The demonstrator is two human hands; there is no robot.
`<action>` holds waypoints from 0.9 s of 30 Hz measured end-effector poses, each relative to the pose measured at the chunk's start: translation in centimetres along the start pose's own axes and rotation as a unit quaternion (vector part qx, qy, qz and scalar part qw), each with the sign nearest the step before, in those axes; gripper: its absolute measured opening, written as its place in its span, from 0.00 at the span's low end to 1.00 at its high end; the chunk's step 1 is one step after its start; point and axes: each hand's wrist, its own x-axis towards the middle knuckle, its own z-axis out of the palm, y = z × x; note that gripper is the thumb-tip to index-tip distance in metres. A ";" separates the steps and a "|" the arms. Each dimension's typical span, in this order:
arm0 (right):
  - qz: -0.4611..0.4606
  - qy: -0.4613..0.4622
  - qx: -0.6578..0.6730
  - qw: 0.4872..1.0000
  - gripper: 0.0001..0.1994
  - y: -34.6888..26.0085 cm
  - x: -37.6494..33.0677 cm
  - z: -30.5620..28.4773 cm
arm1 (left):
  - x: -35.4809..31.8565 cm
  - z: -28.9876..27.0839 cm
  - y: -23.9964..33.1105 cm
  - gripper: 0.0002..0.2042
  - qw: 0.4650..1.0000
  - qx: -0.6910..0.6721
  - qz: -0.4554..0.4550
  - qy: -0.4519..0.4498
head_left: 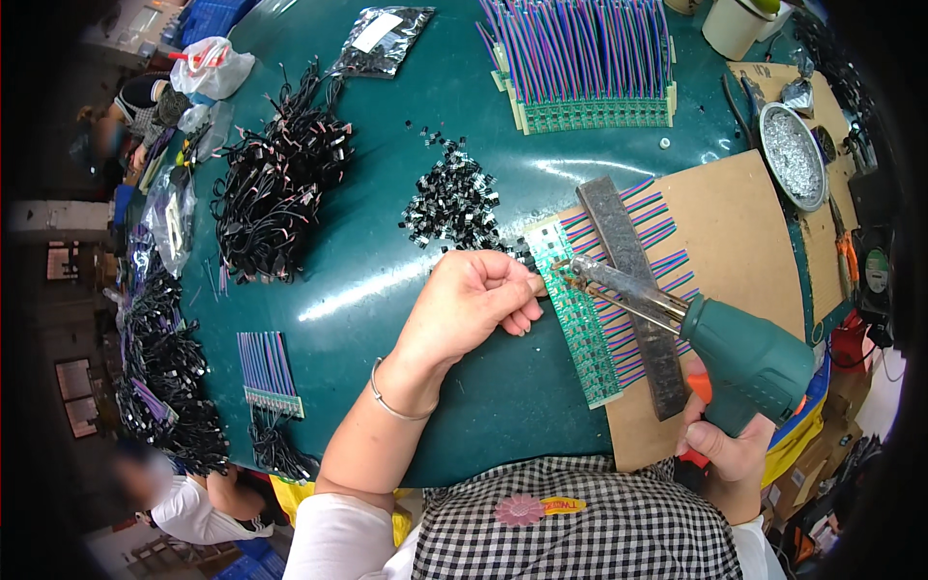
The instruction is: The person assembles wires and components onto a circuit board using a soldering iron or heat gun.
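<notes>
My right hand is wrapped round the handle of a green soldering gun with an orange trigger. Its metal tip reaches to the upper part of a green circuit board panel. At the panel's left edge my left hand is closed in a pinch; what lies between its fingertips is hidden. Coloured wires run from the panel's right side across a brown board. A dark grey bar lies over these wires. Just beyond my left hand sits a pile of small black parts.
Bundled black cables lie on the green table at left. Another wired panel is at the back, a smaller one at front left. A metal bowl stands at right. Another person is at lower left.
</notes>
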 end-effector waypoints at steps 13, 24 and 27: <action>0.071 0.019 -0.016 0.997 0.19 -0.2 0.3 0.4 | 0.1 0.0 0.1 0.06 1.000 0.008 -0.005 0.001; 0.048 0.025 -0.018 0.998 0.22 0.5 -0.6 -0.4 | 0.2 0.1 0.2 0.06 1.000 0.017 -0.008 0.004; 0.024 0.038 0.011 0.999 0.23 0.1 -0.1 0.1 | 0.1 0.1 0.3 0.06 1.000 0.023 -0.013 0.009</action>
